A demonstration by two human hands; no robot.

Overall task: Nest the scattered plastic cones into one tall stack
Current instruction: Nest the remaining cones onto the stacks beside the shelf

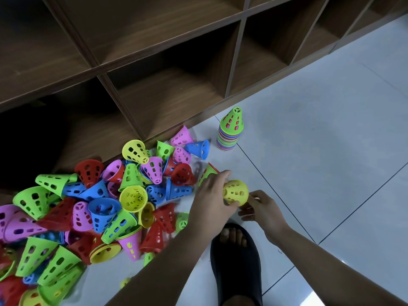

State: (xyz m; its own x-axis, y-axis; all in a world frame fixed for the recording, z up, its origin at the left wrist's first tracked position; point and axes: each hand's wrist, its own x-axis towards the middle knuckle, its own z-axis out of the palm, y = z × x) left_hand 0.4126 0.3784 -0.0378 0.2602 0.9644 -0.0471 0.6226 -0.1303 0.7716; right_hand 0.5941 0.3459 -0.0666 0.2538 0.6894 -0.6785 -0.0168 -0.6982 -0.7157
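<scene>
Yellow perforated plastic cone (235,192) is sitting between both hands just above the pale tiled floor (331,129). The left hand (209,195) is curling over its side and the right hand (262,208) is pinching its other edge. It is looking light, thin-walled and smooth, stiff yet a little springy, so holding it by the wide rim seems safest. The multicoloured nested cone stack (229,133) is standing well apart, near the brown wooden shelf (176,85)
</scene>
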